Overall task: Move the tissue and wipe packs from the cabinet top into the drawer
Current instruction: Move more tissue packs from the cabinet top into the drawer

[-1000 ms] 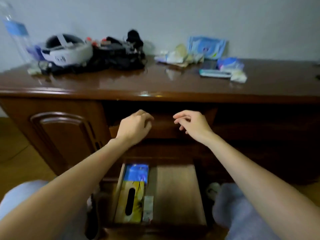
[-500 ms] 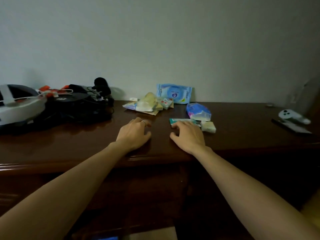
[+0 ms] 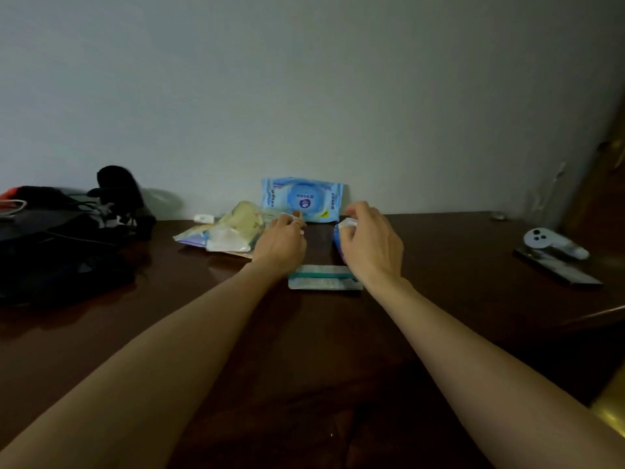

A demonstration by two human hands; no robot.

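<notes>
The right hand (image 3: 370, 242) is curled over a small blue-and-white tissue pack (image 3: 342, 231), thumb and fingers closing round its upper end, so it looks to be gripping the pack, though the hand hides most of it. The left hand (image 3: 282, 243) reaches into the edge of the loose heap of yellowish and white packs (image 3: 233, 230); its fingers are bent at the heap's right side, near something small and pale, but whether they have pinched anything cannot be told. Both arms stretch forward over the cabinet top (image 3: 456, 299), which fits a judgement that two packs are to be gathered at once. Just nearer than the hands lies a flat teal-striped pack (image 3: 323, 277), untouched, between the two wrists. Behind them a large blue wipe pack (image 3: 302, 198) leans upright against the wall, probably propped there to stay out of the way. The drawer is not in view, so every pack seen is still on top. Off to the left sits a dark pile of gear with cables (image 3: 67, 231); well to the right lie a white controller (image 3: 541, 239) and a dark flat device (image 3: 558, 270).
</notes>
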